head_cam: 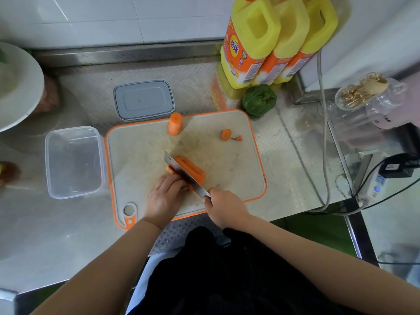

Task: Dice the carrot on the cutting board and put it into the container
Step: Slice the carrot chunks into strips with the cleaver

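An orange-rimmed white cutting board [141, 144] lies on the steel counter. Near its middle lie long carrot slabs [197, 169]. My left hand [164, 196] presses its curled fingers on their near end. My right hand [223, 209] grips the handle of a cleaver [181, 171], whose blade stands across the slabs. A carrot chunk [175, 123] stands upright at the board's far edge. A carrot end slice [226, 134] and a small tip [238, 138] lie at the far right. A clear plastic container [73, 162] sits left of the board, empty.
A grey lid [143, 100] lies behind the board. Three yellow oil jugs [261, 42] and a green pepper [258, 100] stand at the back right. A white bowl [16, 87] is at the far left. Cables and a power strip [377, 180] lie to the right.
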The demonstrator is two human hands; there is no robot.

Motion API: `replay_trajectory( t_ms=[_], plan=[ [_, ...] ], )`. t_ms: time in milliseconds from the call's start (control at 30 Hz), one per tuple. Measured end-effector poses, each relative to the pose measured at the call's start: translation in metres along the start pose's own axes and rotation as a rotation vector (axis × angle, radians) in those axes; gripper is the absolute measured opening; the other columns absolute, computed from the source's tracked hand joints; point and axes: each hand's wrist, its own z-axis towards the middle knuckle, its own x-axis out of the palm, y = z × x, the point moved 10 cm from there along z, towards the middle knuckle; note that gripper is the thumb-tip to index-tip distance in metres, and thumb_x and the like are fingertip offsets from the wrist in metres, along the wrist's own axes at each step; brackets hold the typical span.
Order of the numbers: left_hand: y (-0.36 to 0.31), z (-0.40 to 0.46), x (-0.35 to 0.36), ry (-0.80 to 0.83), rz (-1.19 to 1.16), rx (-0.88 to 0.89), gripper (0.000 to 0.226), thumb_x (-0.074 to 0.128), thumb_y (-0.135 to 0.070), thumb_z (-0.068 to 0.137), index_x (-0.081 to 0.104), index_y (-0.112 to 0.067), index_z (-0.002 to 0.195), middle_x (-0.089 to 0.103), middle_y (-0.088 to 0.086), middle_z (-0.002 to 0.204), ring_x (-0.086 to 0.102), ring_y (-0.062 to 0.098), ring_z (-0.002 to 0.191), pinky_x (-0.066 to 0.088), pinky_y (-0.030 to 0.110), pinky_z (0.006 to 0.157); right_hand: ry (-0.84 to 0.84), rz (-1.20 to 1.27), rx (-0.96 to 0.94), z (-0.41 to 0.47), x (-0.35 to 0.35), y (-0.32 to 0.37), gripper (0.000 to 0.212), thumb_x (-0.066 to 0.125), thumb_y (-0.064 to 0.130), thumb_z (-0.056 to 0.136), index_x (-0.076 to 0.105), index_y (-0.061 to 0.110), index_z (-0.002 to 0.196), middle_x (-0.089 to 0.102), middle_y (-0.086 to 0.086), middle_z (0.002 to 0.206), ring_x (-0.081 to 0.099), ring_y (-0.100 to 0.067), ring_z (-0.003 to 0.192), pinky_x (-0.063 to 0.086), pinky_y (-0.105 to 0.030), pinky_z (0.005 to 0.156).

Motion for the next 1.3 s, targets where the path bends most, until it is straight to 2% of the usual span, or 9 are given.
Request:
replay_trajectory(
  t_ms=[133, 267, 833, 1000, 1200, 1300],
  plan=[
    [0.005, -0.004, 0.004, -0.016, -0.021, -0.132, 0.012, 0.060, -0.001, 0.081, 0.069, -0.005, 0.087, 0.062, 0.006, 0.098, 0.056, 0.028, 0.090, 0.047, 0.032, 0.079, 0.011, -0.013, -0.008, 0.000, 0.001, 0.000, 0.026, 0.036, 0.027, 0.102, 0.050, 0.006, 0.094, 0.063, -0.018, 0.099, 0.060, -0.034, 0.094, 0.032, -0.030, 0.066],
    [0.005, -0.003, 0.004, -0.010, -0.025, -0.126, 0.012, 0.058, -0.004, 0.082, 0.070, -0.004, 0.085, 0.063, 0.008, 0.097, 0.055, 0.026, 0.090, 0.046, 0.030, 0.080, 0.019, 0.002, -0.006, -0.002, -0.001, -0.002, 0.023, 0.036, 0.027, 0.102, 0.040, 0.011, 0.085, 0.063, -0.018, 0.095, 0.059, -0.033, 0.090, 0.031, -0.030, 0.065],
    [0.008, -0.004, 0.008, 0.024, -0.019, -0.143, 0.016, 0.056, -0.009, 0.086, 0.070, -0.002, 0.086, 0.064, 0.011, 0.095, 0.055, 0.027, 0.092, 0.046, 0.031, 0.083, 0.008, 0.005, -0.041, -0.007, -0.009, 0.000, 0.026, 0.038, 0.026, 0.101, 0.038, 0.013, 0.079, 0.060, -0.017, 0.085, 0.057, -0.032, 0.080, 0.031, -0.031, 0.062],
    [0.012, -0.005, 0.011, 0.044, -0.026, -0.164, 0.015, 0.057, -0.010, 0.085, 0.070, -0.002, 0.087, 0.065, 0.011, 0.095, 0.055, 0.028, 0.094, 0.045, 0.030, 0.085, 0.020, -0.021, -0.049, -0.006, -0.008, 0.002, 0.026, 0.037, 0.026, 0.101, 0.038, 0.012, 0.079, 0.045, -0.003, 0.072, 0.051, -0.028, 0.075, 0.030, -0.031, 0.062],
    [0.013, -0.005, 0.011, 0.034, -0.034, -0.160, 0.016, 0.057, -0.011, 0.087, 0.070, -0.001, 0.087, 0.065, 0.011, 0.096, 0.055, 0.028, 0.094, 0.046, 0.032, 0.085, 0.004, -0.031, -0.053, -0.006, -0.010, 0.007, 0.024, 0.037, 0.026, 0.101, 0.040, 0.011, 0.083, 0.061, -0.016, 0.091, 0.058, -0.031, 0.085, 0.033, -0.031, 0.064],
    [0.013, -0.004, 0.011, 0.037, -0.037, -0.158, 0.017, 0.057, -0.010, 0.086, 0.070, -0.001, 0.086, 0.065, 0.012, 0.096, 0.055, 0.028, 0.094, 0.046, 0.032, 0.085, 0.009, -0.047, -0.047, -0.004, -0.009, 0.007, 0.023, 0.036, 0.027, 0.102, 0.041, 0.012, 0.085, 0.063, -0.017, 0.096, 0.060, -0.031, 0.090, 0.035, -0.031, 0.065]
  ],
)
